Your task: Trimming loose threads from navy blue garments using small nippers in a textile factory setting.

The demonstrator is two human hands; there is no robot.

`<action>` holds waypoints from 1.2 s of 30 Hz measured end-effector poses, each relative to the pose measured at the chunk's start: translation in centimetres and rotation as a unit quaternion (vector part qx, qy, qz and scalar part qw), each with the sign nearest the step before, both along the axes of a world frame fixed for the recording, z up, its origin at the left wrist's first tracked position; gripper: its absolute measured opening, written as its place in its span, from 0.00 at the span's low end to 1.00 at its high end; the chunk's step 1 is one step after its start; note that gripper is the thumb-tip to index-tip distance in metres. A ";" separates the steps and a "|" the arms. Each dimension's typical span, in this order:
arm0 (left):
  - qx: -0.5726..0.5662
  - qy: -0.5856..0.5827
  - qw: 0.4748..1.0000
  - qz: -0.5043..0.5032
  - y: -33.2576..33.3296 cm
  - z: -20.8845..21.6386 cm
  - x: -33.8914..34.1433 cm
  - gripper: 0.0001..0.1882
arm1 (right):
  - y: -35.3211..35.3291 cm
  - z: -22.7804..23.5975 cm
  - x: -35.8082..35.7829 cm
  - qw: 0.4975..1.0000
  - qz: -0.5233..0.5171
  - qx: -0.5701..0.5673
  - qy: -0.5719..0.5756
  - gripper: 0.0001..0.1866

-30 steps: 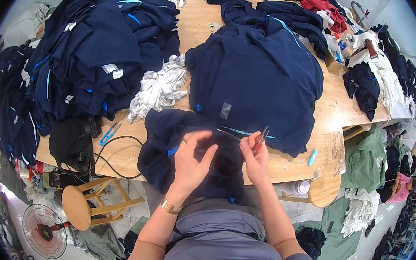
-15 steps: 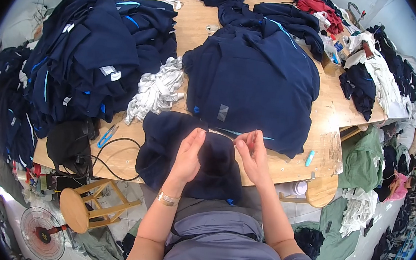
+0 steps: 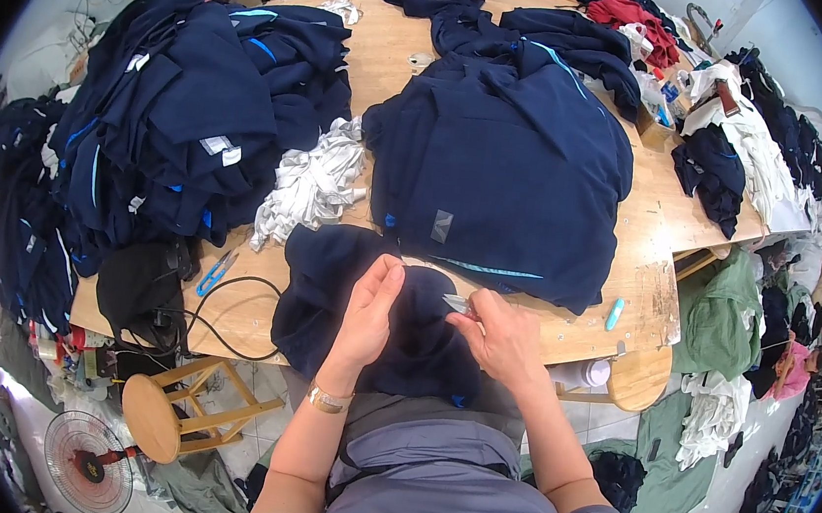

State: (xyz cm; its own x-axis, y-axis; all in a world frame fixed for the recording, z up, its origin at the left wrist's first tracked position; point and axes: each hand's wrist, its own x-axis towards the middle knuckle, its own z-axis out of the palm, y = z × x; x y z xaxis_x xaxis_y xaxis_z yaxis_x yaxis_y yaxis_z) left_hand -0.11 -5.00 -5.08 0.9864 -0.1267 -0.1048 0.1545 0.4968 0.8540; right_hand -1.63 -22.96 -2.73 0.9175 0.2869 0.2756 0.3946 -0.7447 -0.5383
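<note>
At the near edge of the wooden bench (image 3: pixel 627 277), a stack of navy jackets (image 3: pixel 509 167) lies just behind a single navy garment (image 3: pixel 329 288) that hangs over the bench edge toward the person. The left hand (image 3: pixel 366 316) rests on this garment with its fingers pinching a fold of cloth. The right hand (image 3: pixel 502 339), fingers closed, grips small metal thread snips (image 3: pixel 456 303) against the fabric, and blue-handled snips (image 3: pixel 214 272) lie well to the left.

Grey rect. label (image 3: pixel 442 226) on middle navy pile (image 3: pixel 510 157); 2 white tags (image 3: pixel 220 148) on left navy pile (image 3: pixel 178 106).
</note>
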 end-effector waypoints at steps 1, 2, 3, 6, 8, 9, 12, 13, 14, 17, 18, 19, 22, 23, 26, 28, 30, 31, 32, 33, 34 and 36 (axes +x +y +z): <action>0.014 -0.008 1.000 -0.003 0.0 0.0 0.0 0.08 | 0.0 -0.1 0.0 1.000 -0.001 -0.009 -0.005 0.16; 0.015 -0.008 1.000 -0.004 0.0 0.0 0.0 0.08 | 0.0 -0.2 0.0 1.000 -0.003 -0.018 -0.011 0.16; 0.031 -0.024 0.999 -0.004 0.0 -0.1 0.0 0.09 | 0.0 -0.2 0.0 1.000 -0.003 -0.017 -0.011 0.16; 0.061 -0.048 0.997 -0.008 -0.1 0.1 -0.1 0.09 | -0.1 -0.1 0.0 1.000 -0.008 -0.027 -0.012 0.15; 0.075 -0.058 0.995 -0.009 -0.1 0.3 -0.2 0.09 | -0.1 0.0 0.0 0.999 -0.011 -0.033 -0.014 0.15; 0.078 -0.062 0.995 -0.009 -0.1 0.2 -0.2 0.09 | -0.1 0.0 -0.1 0.999 -0.011 -0.033 -0.014 0.15; 0.078 -0.066 0.995 -0.003 -0.2 0.2 -0.3 0.09 | -0.2 0.1 -0.1 0.999 -0.011 -0.032 -0.019 0.15; 0.076 -0.066 0.995 0.002 -0.2 0.3 -0.3 0.09 | -0.2 0.0 -0.1 0.999 -0.013 -0.032 -0.019 0.15; 0.076 -0.067 0.995 0.002 -0.1 0.2 -0.3 0.09 | -0.3 0.0 -0.1 0.999 -0.014 -0.032 -0.018 0.16; 0.089 -0.076 0.993 0.001 0.0 0.2 -0.3 0.09 | -0.3 -0.2 0.0 0.998 -0.013 -0.037 -0.054 0.18; 0.096 -0.077 0.992 0.001 -0.1 0.5 -0.4 0.09 | -0.3 -0.2 0.1 0.998 -0.014 -0.037 -0.054 0.18; 0.103 -0.078 0.992 0.001 -0.1 0.7 -0.5 0.09 | -0.3 -0.1 0.1 0.998 -0.012 -0.038 -0.058 0.18; 0.095 -0.072 0.993 0.000 -0.1 0.7 -0.4 0.08 | -0.3 -0.1 0.1 0.998 -0.009 -0.026 -0.052 0.17; 0.096 -0.072 0.993 0.001 -0.1 0.7 -0.4 0.08 | -0.3 -0.1 0.1 0.999 -0.008 -0.014 -0.042 0.15; 0.036 -0.049 0.998 0.005 0.0 0.8 -0.4 0.06 | -0.3 0.1 0.0 0.998 -0.016 0.056 -0.021 0.15; -0.030 0.015 0.999 -0.004 0.2 0.4 -0.3 0.03 | -0.3 0.4 0.1 0.998 -0.012 0.053 -0.025 0.16; -0.065 0.042 0.997 -0.010 0.4 0.5 -0.3 0.03 | -0.2 0.5 0.3 0.998 -0.008 0.050 -0.029 0.16; -0.099 0.070 0.993 -0.016 0.4 0.6 -0.3 0.03 | -0.2 0.5 0.5 0.998 0.002 0.021 -0.054 0.17; -0.099 0.069 0.993 -0.016 0.5 0.6 -0.3 0.03 | -0.2 0.5 0.6 0.997 0.013 -0.008 -0.078 0.18; -0.098 0.070 0.993 -0.020 0.5 0.6 -0.3 0.03 | -0.2 0.5 0.7 0.997 0.013 -0.008 -0.078 0.18; -0.096 0.071 0.993 -0.023 0.5 0.6 -0.3 0.03 | -0.2 0.6 0.8 0.996 0.021 -0.017 -0.083 0.18; -0.088 0.068 0.994 -0.021 0.5 0.9 -0.3 0.04 | -0.2 0.7 0.9 0.995 0.031 -0.027 -0.089 0.18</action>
State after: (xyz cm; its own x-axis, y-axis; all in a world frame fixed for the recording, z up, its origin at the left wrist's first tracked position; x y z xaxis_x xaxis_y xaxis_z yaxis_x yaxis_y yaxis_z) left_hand -0.40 -4.47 -4.23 0.9580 -0.1961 -0.2091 0.2865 0.6279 0.7237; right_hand -0.76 -23.12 -2.02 0.8356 0.3597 0.4152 0.5261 -0.7417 -0.4162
